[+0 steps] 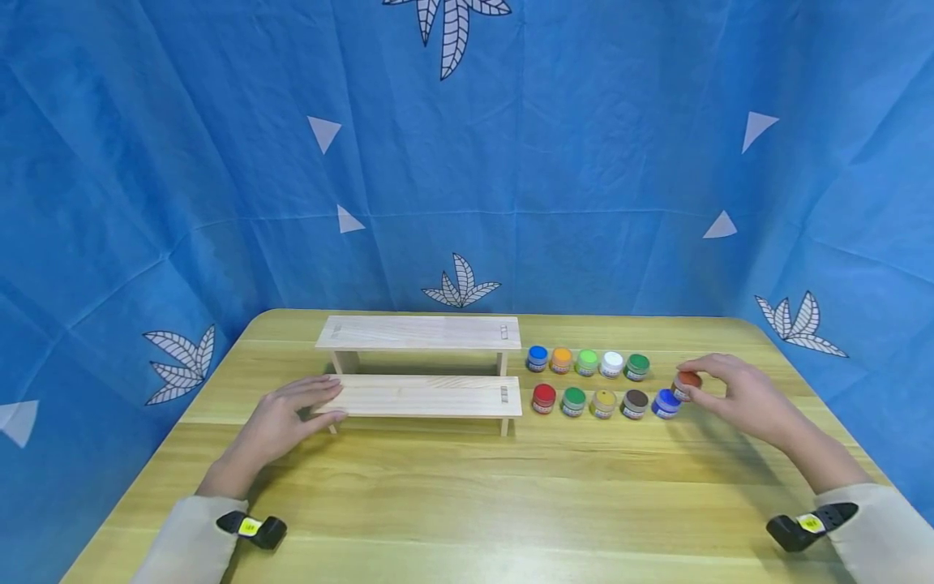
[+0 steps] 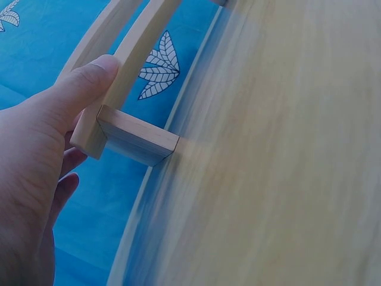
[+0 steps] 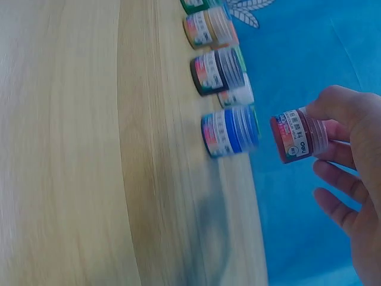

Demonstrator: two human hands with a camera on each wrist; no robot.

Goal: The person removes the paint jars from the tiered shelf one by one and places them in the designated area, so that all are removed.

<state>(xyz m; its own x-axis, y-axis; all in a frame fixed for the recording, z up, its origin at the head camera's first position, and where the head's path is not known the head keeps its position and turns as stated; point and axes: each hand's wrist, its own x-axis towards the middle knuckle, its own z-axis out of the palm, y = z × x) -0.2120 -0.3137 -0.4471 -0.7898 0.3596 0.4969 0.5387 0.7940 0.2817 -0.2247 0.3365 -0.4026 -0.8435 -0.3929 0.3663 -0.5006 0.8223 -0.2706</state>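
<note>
My left hand holds the left end of the lower board of a two-step wooden stand. In the left wrist view the thumb lies over the board's edge and the other fingers are behind it. On the right, my right hand pinches a reddish-brown paint jar by its clear lid, between thumb and fingers. It is held up off the table, just beside the blue paint jar that ends the front row.
Two rows of paint jars stand right of the stand. The back row runs from a blue jar to a dark green one; the front row starts with a red jar. A blue patterned curtain hangs behind the wooden table.
</note>
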